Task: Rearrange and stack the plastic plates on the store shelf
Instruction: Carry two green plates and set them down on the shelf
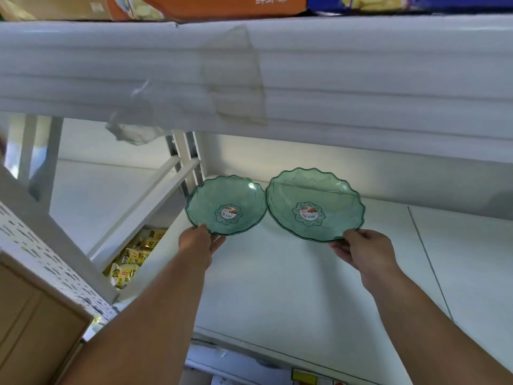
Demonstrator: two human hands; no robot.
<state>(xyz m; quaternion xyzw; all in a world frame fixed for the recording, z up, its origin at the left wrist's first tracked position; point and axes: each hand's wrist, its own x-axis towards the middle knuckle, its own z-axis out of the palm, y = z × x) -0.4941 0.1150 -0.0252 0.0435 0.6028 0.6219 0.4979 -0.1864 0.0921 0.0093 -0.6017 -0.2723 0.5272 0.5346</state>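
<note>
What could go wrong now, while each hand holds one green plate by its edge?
The left hand and right hand each pinch only the near rim, so the left plate or right plate might tip or slip. Their rims nearly meet, so they might knock together.

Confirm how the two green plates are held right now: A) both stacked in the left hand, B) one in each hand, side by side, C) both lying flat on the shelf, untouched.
B: the left hand pinches the left plate, the right hand the right plate, rims nearly meeting.
</note>
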